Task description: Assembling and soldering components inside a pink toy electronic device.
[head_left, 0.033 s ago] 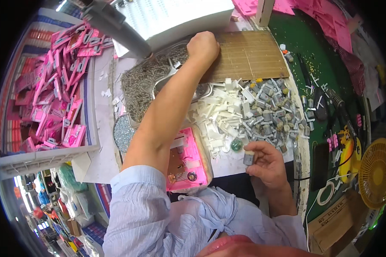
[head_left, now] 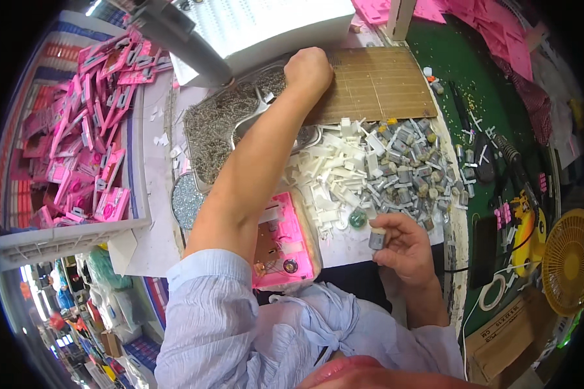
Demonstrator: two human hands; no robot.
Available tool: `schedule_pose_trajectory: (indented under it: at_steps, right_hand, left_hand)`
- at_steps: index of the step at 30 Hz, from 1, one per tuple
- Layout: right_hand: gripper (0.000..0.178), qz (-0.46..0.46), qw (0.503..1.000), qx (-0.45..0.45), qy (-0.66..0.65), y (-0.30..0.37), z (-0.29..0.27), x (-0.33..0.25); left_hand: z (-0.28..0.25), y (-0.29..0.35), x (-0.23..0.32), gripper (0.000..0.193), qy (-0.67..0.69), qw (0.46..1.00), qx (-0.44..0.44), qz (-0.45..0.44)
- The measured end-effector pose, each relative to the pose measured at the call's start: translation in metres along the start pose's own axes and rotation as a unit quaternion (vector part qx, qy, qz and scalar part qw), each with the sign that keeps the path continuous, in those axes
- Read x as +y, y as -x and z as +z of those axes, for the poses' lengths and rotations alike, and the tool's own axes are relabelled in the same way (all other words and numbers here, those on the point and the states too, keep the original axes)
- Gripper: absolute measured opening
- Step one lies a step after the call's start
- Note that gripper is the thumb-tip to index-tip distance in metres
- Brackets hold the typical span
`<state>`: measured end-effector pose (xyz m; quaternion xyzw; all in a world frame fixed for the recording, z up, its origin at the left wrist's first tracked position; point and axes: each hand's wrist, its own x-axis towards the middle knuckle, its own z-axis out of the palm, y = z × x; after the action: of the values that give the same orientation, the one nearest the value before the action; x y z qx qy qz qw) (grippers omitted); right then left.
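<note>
My left hand (head_left: 308,71) is stretched to the far side, where the metal tray of tiny screws (head_left: 214,129) meets a flat piece of cardboard (head_left: 376,81). Its fingers are curled closed, and whatever they may hold is hidden. Close to my body, my right hand (head_left: 405,253) pinches a small grey motor (head_left: 377,241) with a pale end between thumb and fingers. Below my left forearm lies an open pink plastic housing (head_left: 295,233) with a brown board and a round metal part inside. A greenish round object (head_left: 357,218) rests just beyond my right hand.
White plastic parts (head_left: 334,168) and many grey motors (head_left: 415,175) lie heaped mid-table. A round dish of small metal bits (head_left: 187,202) stands left, beside a crate rim (head_left: 78,236) around pink assemblies (head_left: 78,142). A yellow fan (head_left: 570,262) is at right; a dark pole (head_left: 182,45) juts in.
</note>
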<state>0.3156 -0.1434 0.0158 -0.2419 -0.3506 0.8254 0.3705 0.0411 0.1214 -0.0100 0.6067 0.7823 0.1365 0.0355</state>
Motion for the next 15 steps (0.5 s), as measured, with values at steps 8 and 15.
schedule_pose_trajectory:
  at_steps: [8, 15]
  right_hand:
    - [0.053, -0.017, 0.999, 0.020, 0.034, 0.011, 0.010, -0.002]
    - [0.055, -0.007, 0.996, 0.046, 0.077, 0.009, 0.014, -0.002]
  left_hand:
    - [-0.003, 0.004, -0.005, 0.026, -0.015, 0.999, 0.011, 0.026]
    - [0.003, 0.016, -0.008, 0.023, 0.003, 0.993, 0.065, 0.095]
